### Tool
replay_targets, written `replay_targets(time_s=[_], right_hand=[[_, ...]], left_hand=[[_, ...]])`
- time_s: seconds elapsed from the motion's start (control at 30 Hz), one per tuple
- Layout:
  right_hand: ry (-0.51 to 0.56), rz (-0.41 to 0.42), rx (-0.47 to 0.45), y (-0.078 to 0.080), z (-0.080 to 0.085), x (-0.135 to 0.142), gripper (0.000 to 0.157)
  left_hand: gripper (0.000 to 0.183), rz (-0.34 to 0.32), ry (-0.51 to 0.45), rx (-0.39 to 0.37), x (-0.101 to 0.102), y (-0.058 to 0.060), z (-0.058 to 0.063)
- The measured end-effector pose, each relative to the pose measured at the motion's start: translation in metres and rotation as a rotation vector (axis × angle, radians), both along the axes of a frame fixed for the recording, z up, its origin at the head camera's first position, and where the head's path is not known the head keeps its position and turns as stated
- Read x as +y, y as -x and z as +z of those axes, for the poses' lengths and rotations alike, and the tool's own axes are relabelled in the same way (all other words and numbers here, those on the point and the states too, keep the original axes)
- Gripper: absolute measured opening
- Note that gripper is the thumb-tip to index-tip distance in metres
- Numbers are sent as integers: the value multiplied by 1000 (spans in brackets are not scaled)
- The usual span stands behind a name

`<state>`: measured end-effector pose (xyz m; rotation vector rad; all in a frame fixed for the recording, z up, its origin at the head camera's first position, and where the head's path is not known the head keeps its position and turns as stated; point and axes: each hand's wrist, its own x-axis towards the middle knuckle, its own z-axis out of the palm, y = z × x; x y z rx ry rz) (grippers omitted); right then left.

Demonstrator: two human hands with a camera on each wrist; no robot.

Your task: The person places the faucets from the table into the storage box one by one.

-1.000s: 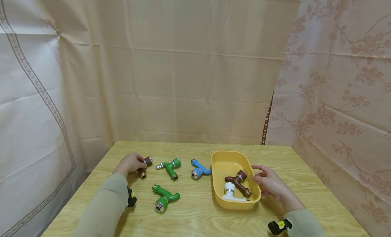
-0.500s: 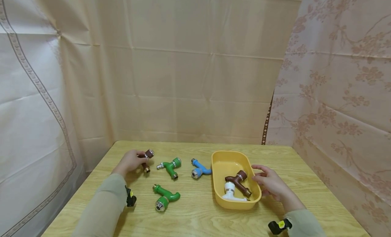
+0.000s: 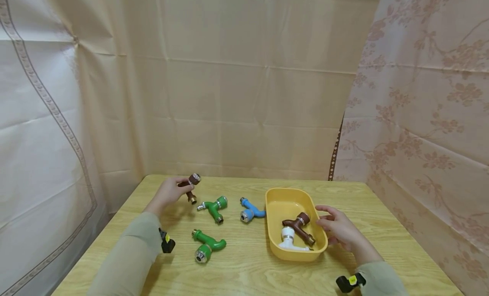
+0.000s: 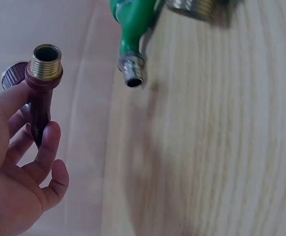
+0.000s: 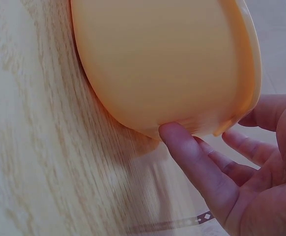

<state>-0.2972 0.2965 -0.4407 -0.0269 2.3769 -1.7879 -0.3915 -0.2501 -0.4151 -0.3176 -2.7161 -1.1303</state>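
At the left of the wooden table, the left hand is grasping a brown tap between thumb and fingers. The tap is sitting tilted in that grasp and appears to be hanging above the tabletop, not resting on it. Just to its right, a green tap is lying with its metal spout facing the hand; nearer the person, a second green tap is lying close to the front. Further right, a blue tap is lying just beside the yellow tub; whether the two are touching cannot be determined. Inside the tub, a white tap and a second brown tap are lying close together in the near half. At far right, the right hand is not clenched: its fingers are resting loosely against the tub's outer side.

As a judgement, the step being performed is lifting the brown tap. Good practice is calling for a secure pinch on the body, enough height for clearing the neighbouring green tap, and light steadying pressure at the tub, without tipping it.
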Motion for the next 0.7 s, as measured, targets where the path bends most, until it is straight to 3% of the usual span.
replay_targets(time_s=[0.27,0.7], right_hand=[[0,-1,-2,0,-1,0,58],[-1,-2,-8,-1,3,-2,57]], left_hand=[[40,-3,-128,5,12,-3,11],[41,-78,-244,39,43,-5,29]])
